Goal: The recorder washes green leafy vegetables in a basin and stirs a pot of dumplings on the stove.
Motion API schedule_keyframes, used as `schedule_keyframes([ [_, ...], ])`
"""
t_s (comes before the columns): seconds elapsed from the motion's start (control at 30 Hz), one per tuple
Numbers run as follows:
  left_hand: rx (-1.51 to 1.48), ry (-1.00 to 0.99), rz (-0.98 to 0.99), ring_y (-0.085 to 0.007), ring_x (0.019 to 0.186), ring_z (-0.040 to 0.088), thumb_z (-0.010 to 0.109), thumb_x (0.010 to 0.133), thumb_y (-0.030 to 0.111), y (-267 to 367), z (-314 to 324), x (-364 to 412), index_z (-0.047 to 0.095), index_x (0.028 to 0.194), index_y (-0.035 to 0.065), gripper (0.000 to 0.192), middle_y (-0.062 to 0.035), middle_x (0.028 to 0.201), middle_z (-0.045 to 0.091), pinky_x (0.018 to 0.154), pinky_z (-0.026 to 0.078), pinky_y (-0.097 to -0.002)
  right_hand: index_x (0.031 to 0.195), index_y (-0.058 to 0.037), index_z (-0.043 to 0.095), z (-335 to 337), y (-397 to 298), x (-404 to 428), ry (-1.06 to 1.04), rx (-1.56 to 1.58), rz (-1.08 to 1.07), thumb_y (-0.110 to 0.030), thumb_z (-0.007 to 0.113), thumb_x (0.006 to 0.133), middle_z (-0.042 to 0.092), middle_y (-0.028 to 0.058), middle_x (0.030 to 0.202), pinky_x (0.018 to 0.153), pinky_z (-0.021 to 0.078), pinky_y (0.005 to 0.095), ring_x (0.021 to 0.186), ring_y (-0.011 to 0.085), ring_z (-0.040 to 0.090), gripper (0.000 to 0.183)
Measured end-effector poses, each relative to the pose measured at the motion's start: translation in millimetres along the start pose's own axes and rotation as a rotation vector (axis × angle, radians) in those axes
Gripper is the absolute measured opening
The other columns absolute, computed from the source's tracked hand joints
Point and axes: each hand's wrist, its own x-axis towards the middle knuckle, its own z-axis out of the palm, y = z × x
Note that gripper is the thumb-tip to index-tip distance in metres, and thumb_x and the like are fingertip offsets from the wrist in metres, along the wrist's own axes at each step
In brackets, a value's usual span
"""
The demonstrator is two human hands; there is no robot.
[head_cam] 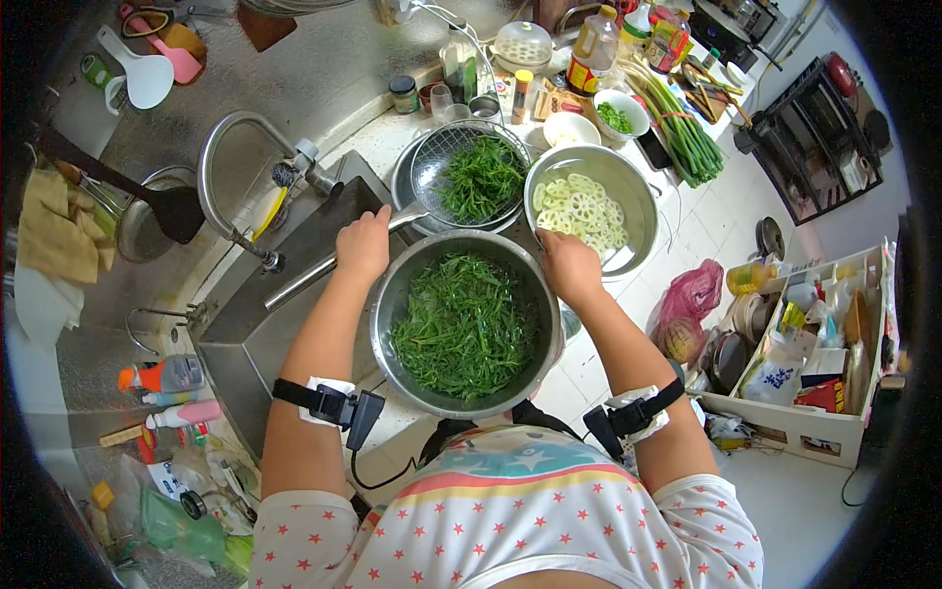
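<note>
My left hand is closed around the long metal handle of a perforated strainer ladle. Leafy greens lie in the ladle, which sits over a metal bowl. Closest to my body is a large steel basin full of wet chopped greens. My right hand is between this basin and a second metal basin that holds sliced lotus root. Its fingers overlap the rim of the lotus root basin; I cannot tell whether they grip it.
At the left are a steel sink and its curved faucet. Scallions, a white bowl of chopped greens, a phone and bottles stand at the back. An open drawer full of packages is at the right.
</note>
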Motion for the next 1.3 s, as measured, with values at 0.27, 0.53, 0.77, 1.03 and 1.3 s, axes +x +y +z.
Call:
schedule_keyframes([
  [0.27,0.015,0.027,0.008,-0.0335,0.085,0.061,0.052,0.077,0.001,-1,5,5,0.054,0.11,0.0113,0.035,-0.0135,0.091,0.06,0.073,0.048,-0.0453,0.111,-0.0105,0.057,5,5,-4,-0.022,-0.156,-0.036,-0.008,0.05,0.079,0.063,0.0068,0.085,0.065,0.0496,0.0374,0.08,0.0239,0.061,0.033],
  [0.53,-0.015,0.099,0.022,-0.03,0.095,0.057,0.066,0.072,0.008,-1,3,-3,0.055,0.114,0.0106,0.043,-0.0113,0.098,0.059,0.082,0.044,-0.0434,0.107,-0.0104,0.06,2,10,-7,0.061,-0.142,-0.045,-0.008,0.049,0.079,0.063,0.0072,0.083,0.062,0.0498,0.0372,0.075,0.0243,0.061,0.029],
  [0.77,-0.155,0.377,0.126,-0.0312,0.111,0.049,0.069,0.071,0.01,17,-20,-29,0.055,0.116,0.0093,0.047,-0.0117,0.118,0.053,0.096,0.037,-0.0429,0.109,-0.0118,0.06,1,17,-8,0.067,-0.128,-0.012,-0.008,0.047,0.081,0.063,0.0071,0.088,0.065,0.0501,0.0377,0.076,0.0253,0.06,0.031],
  [1.03,-0.514,-0.128,0.331,-0.0326,0.111,0.051,0.068,0.074,0.011,61,-10,-99,0.052,0.121,0.0082,0.05,-0.0153,0.121,0.052,0.095,0.042,-0.0386,0.109,-0.0058,0.058,-27,3,-35,0.119,0.266,-0.038,-0.014,0.058,0.081,0.06,0.014,0.098,0.075,0.0473,0.0413,0.087,0.0336,0.058,0.029],
  [1.3,-0.371,-0.172,0.232,-0.0392,0.13,0.03,0.076,0.068,0.025,125,17,-81,0.042,0.133,0.0211,0.073,-0.0197,0.144,0.025,0.102,0.036,-0.0425,0.112,-0.0064,0.049,11,-20,-50,0.084,0.422,0.125,-0.015,0.053,0.085,0.059,0.0181,0.103,0.074,0.048,0.0455,0.088,0.0383,0.059,0.028],
])
